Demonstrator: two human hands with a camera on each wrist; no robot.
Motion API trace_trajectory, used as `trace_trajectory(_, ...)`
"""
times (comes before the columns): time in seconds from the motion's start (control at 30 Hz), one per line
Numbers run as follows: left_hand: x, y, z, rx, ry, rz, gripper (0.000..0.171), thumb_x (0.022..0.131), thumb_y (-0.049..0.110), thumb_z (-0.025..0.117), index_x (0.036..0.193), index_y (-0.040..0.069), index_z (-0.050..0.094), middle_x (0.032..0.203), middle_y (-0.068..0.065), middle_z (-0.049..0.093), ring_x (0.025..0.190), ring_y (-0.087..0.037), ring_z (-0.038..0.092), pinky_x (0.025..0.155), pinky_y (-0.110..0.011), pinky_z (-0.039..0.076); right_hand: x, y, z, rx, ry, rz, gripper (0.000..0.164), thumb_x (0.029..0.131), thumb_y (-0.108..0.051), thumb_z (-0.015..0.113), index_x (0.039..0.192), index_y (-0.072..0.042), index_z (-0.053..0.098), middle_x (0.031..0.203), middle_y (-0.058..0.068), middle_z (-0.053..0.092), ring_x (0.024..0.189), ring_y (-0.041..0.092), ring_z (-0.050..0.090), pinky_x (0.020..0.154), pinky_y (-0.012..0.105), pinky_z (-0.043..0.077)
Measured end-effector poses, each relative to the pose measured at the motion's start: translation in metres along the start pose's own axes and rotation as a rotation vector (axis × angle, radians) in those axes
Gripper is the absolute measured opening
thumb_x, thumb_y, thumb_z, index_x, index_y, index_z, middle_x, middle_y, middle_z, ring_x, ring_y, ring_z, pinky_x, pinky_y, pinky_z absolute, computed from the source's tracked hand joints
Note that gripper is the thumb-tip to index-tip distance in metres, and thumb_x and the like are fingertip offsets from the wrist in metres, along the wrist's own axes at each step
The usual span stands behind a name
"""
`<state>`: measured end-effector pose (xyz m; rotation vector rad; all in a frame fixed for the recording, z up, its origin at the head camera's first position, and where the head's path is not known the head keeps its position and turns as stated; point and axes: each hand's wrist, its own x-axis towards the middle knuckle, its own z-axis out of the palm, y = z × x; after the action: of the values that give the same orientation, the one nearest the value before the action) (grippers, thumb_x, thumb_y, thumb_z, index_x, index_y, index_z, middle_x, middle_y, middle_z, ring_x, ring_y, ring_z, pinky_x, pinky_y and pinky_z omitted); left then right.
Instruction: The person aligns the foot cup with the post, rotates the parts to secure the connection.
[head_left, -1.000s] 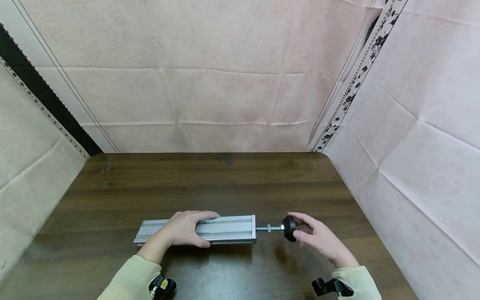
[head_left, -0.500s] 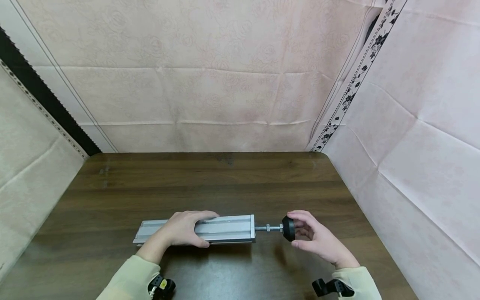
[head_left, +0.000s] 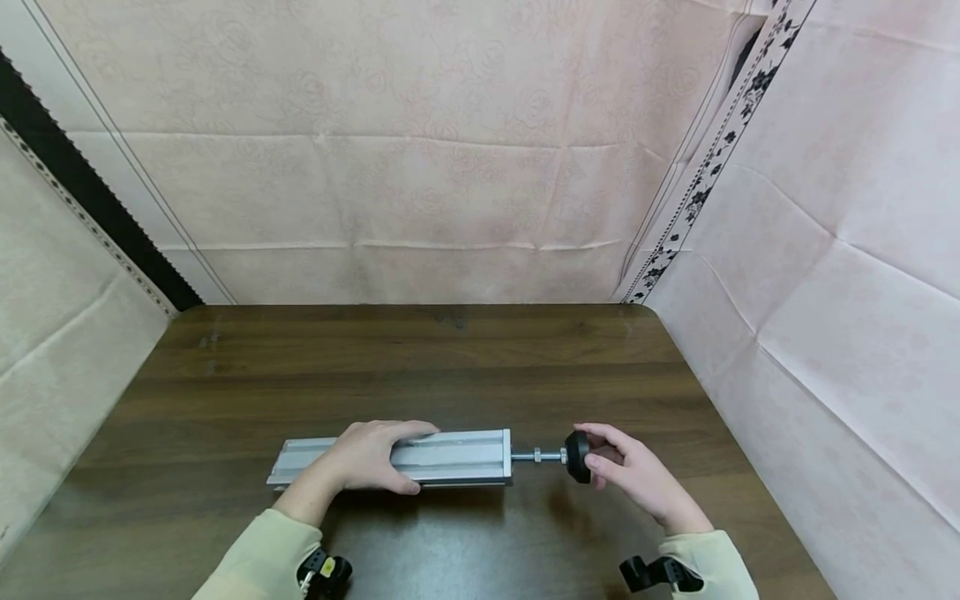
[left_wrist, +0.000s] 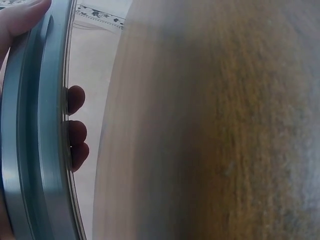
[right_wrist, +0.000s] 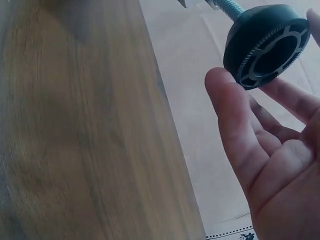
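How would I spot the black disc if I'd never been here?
Find the brown table, then the silver bar gripped by the left hand. A thin rod runs from the bar's end toward the right hand, and the disc sits on its tip. It is round and black, while bar and rod are silver.

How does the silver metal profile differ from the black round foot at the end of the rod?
Shape: the metal profile is long and straight with grooves, while the black foot is short and round.
Size: the metal profile is much bigger than the black foot.
Holding: the left hand grips the metal profile; the right hand holds the black foot near its rim.
Shared: both are in line, joined by the threaded rod.
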<state>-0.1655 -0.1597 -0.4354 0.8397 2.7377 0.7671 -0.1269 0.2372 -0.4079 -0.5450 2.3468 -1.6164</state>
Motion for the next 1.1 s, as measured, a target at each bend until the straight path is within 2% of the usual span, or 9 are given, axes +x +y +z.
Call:
trace_trajectory(0.1, -0.0004, -0.001, 0.0006, 0.009, 0.0, 0.001, 0.07, 0.065, 0.054, 0.074, 0.13, 0.039, 0.053, 0.126, 0.014, 0.055, 0.106, -0.011, 0.055, 0.082, -0.041, 0.041, -0.0025, 0.0022, -0.0007, -0.002, 0.011, -0.038, 0.055, 0.091, -0.006, 0.059, 0.14, 0.0, 0.036, 0.123, 0.021, 0.046, 0.091, 0.015, 0.06, 0.077, 0.033, 0.049)
trace_trajectory(0.23, -0.0009, -0.0021, 0.0003, 0.002, 0.0, -0.001, 0.071, 0.065, 0.054, 0.074, 0.131, 0.037, 0.053, 0.126, 0.013, 0.056, 0.107, -0.012, 0.055, 0.083, -0.042, 0.04, -0.0066, 0.007, -0.0012, -0.013, -0.006, -0.151, 0.075, 0.081, 0.003, 0.069, 0.144, -0.006, 0.028, 0.138, 0.011, 0.034, 0.117, 0.009, 0.046, 0.09, 0.029, 0.042)
trace_trajectory(0.33, -0.0011, -0.0029, 0.0, -0.006, 0.003, -0.01, 0.071, 0.066, 0.054, 0.074, 0.131, 0.035, 0.053, 0.126, 0.013, 0.056, 0.107, -0.012, 0.055, 0.083, -0.043, 0.04, -0.0065, 0.0097, -0.0005, -0.009, -0.046, -0.255, 0.074, 0.078, 0.007, 0.07, 0.141, -0.003, 0.031, 0.142, 0.015, 0.027, 0.122, 0.01, 0.042, 0.093, 0.027, 0.04)
trace_trajectory(0.43, -0.0014, -0.0032, -0.0003, 0.005, 0.005, -0.016, 0.071, 0.065, 0.054, 0.074, 0.131, 0.035, 0.053, 0.125, 0.013, 0.056, 0.105, -0.011, 0.055, 0.082, -0.042, 0.04, -0.0042, 0.0101, 0.0007, 0.006, -0.057, -0.308, 0.064, 0.08, 0.007, 0.068, 0.137, 0.0, 0.038, 0.14, 0.022, 0.028, 0.12, 0.014, 0.046, 0.092, 0.028, 0.041)
trace_trajectory(0.57, -0.001, -0.0019, -0.0002, 0.011, 0.001, -0.015, 0.071, 0.065, 0.054, 0.074, 0.131, 0.035, 0.054, 0.125, 0.013, 0.056, 0.104, -0.011, 0.055, 0.082, -0.041, 0.041, -0.0045, 0.0074, 0.0013, 0.03, -0.033, -0.245, 0.057, 0.084, 0.004, 0.065, 0.135, -0.001, 0.042, 0.129, 0.022, 0.04, 0.108, 0.017, 0.055, 0.084, 0.029, 0.047)
trace_trajectory(0.67, 0.0002, -0.0002, -0.0007, 0.01, 0.001, -0.006, 0.071, 0.065, 0.054, 0.074, 0.131, 0.036, 0.054, 0.126, 0.013, 0.056, 0.106, -0.012, 0.055, 0.082, -0.042, 0.041, -0.0061, 0.0047, 0.0015, 0.033, 0.008, -0.138, 0.053, 0.087, -0.001, 0.063, 0.136, -0.004, 0.044, 0.12, 0.018, 0.048, 0.097, 0.018, 0.059, 0.076, 0.031, 0.05)
trace_trajectory(0.9, 0.0007, 0.0009, -0.001, 0.019, 0.001, -0.005, 0.07, 0.065, 0.053, 0.074, 0.13, 0.036, 0.054, 0.125, 0.014, 0.056, 0.105, -0.01, 0.055, 0.082, -0.041, 0.04, -0.0037, 0.0034, 0.0044, 0.047, 0.063, -0.02, 0.043, 0.092, -0.008, 0.057, 0.134, -0.002, 0.046, 0.115, 0.021, 0.05, 0.076, 0.025, 0.061, 0.065, 0.034, 0.051)
trace_trajectory(1.0, 0.0004, 0.0002, -0.001, 0.014, -0.002, -0.007, 0.07, 0.065, 0.053, 0.074, 0.13, 0.036, 0.054, 0.125, 0.014, 0.056, 0.105, -0.011, 0.055, 0.082, -0.042, 0.04, -0.0034, 0.0041, 0.0044, 0.024, 0.067, -0.015, 0.045, 0.093, -0.008, 0.057, 0.136, -0.003, 0.043, 0.119, 0.021, 0.048, 0.082, 0.024, 0.061, 0.069, 0.033, 0.051)
trace_trajectory(1.1, 0.0001, -0.0009, -0.0011, -0.001, -0.008, -0.012, 0.07, 0.066, 0.053, 0.074, 0.13, 0.037, 0.053, 0.126, 0.014, 0.056, 0.106, -0.011, 0.054, 0.082, -0.042, 0.04, -0.0051, 0.0056, 0.003, -0.004, 0.055, -0.051, 0.057, 0.089, -0.005, 0.061, 0.14, -0.006, 0.037, 0.129, 0.021, 0.043, 0.1, 0.016, 0.058, 0.08, 0.032, 0.049)
